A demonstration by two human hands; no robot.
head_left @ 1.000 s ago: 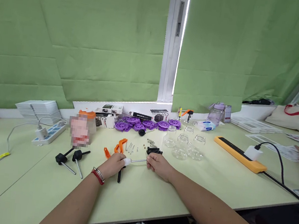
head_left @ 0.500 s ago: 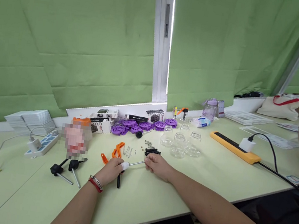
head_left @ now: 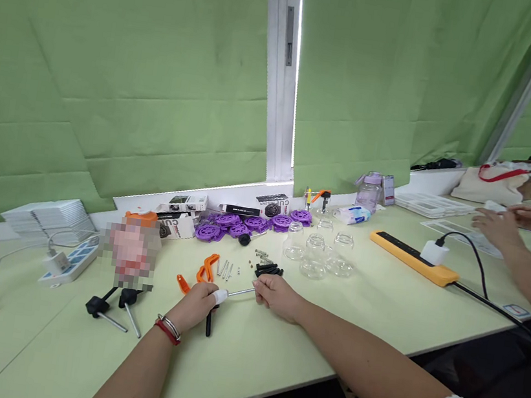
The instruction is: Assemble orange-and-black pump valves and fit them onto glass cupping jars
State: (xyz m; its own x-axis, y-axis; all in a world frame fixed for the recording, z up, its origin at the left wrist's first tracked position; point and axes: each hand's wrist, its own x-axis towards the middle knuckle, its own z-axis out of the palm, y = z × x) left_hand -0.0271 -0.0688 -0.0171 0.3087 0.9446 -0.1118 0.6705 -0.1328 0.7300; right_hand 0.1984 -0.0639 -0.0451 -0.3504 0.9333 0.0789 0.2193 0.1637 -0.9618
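My left hand [head_left: 193, 307] is closed around a black part, mostly hidden by the fingers, whose black bar [head_left: 208, 324] sticks out below. A white cover wraps one of its fingertips. From this grip a thin metal rod [head_left: 241, 292] runs to my right hand [head_left: 277, 295], which pinches the far end; whether a small piece sits in that pinch is hidden. Just beyond the hands lie orange handles [head_left: 208, 268], several metal pins [head_left: 224, 269], springs [head_left: 262, 255] and a heap of black pieces [head_left: 268, 269]. Two black parts with metal rods [head_left: 128, 299] rest to the left.
Several clear glass jars [head_left: 314, 258] stand beyond my right hand, purple round frames [head_left: 227, 223] behind. A yellow power strip [head_left: 411, 259] with a charger and cable lies right, a white strip [head_left: 71, 261] left. At far right a co-worker's hands [head_left: 501, 223] hold something white.
My hands keep nearly the same grip on the rod and black part. The view has shifted slightly. At far right, the co-worker's hands have moved farther into view, over the table.
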